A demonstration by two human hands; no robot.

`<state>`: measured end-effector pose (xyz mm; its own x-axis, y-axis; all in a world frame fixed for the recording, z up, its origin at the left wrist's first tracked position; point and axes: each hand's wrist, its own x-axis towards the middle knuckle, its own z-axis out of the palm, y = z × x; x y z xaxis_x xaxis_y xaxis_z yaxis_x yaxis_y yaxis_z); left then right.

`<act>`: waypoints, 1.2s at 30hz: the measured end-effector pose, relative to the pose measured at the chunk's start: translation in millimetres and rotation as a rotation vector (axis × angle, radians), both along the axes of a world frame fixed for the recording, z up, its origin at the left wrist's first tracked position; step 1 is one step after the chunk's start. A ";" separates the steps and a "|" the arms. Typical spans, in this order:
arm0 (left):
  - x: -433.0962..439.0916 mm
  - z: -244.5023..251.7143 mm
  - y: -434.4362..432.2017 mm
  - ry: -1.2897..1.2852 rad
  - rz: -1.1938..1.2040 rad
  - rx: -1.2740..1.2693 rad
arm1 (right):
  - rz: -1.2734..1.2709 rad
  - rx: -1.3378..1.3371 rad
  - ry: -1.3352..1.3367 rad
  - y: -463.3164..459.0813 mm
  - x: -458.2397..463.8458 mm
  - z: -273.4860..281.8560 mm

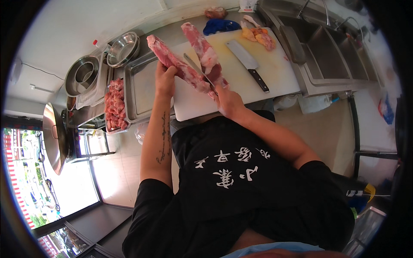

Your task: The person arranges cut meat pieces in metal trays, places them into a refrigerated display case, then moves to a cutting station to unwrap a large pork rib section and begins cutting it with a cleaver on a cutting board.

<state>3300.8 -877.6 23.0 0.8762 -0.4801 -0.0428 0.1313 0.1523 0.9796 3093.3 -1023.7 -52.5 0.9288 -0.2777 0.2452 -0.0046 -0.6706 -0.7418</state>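
My left hand [165, 79] grips a long strip of raw meat [174, 63] around its middle, raised at the left side of a white cutting board [258, 85]. My right hand [229, 101] is closed around a knife, its handle hidden by the fingers. The narrow knife blade [194, 64] points away from me, between that strip and a second long piece of raw meat [206, 54] on the board. The blade's lower part is close to the near end of the held strip; whether it is cutting in cannot be told.
A cleaver [243, 54] with a dark handle lies on the board, near yellowish poultry pieces [263, 38]. Behind is a blue bag or cloth [221, 26]. Leftward are a metal tray [127, 96], a container of chopped meat [115, 104] and steel bowls [122, 48]. A steel sink [334, 53] adjoins the right.
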 end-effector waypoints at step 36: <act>-11.6 1.7 12.0 0.007 0.025 -0.061 | 0.066 0.088 0.049 -16.1 0.3 -14.3</act>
